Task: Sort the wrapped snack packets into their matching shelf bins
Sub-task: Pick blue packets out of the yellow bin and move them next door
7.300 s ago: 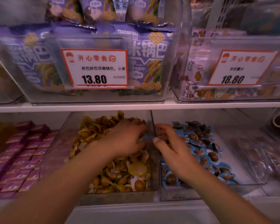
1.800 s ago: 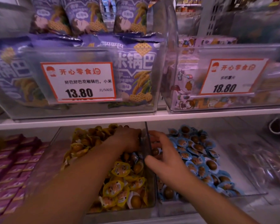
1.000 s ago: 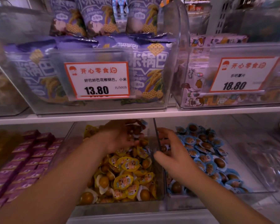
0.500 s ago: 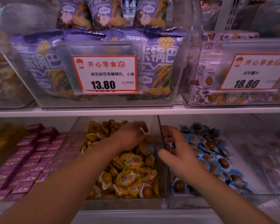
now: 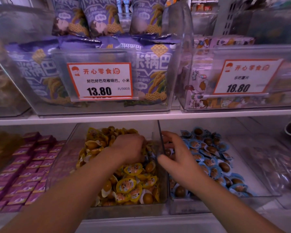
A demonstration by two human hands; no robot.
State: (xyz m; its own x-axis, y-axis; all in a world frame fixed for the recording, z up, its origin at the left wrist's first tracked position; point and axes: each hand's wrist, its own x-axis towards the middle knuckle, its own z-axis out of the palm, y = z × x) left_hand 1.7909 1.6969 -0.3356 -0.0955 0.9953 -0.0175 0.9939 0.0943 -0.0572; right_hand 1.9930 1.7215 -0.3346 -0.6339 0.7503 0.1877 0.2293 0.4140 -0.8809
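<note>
Two clear bins stand side by side on the lower shelf. The left bin (image 5: 163, 190) is heaped with yellow-wrapped snack packets (image 5: 129, 184). The right bin (image 5: 188, 207) holds blue-wrapped packets (image 5: 215, 158). My left hand (image 5: 129, 148) is pushed palm down into the yellow heap near the dividing wall, its fingers curled and buried; whatever they hold is hidden. My right hand (image 5: 176, 157) hovers over the near left part of the blue bin with fingers spread, touching the blue packets beside the divider.
A white shelf edge (image 5: 141, 117) runs just above the hands. Above it sit a bin of purple bags (image 5: 151, 73) with a 13.80 tag (image 5: 100, 81) and a bin with an 18.80 tag (image 5: 242, 78). Pink boxes (image 5: 25, 165) fill the lower left.
My left hand has dropped from the back of the yellow bin and dug deeper into the heap. My right hand stays by the divider. The camera view has shifted slightly.
</note>
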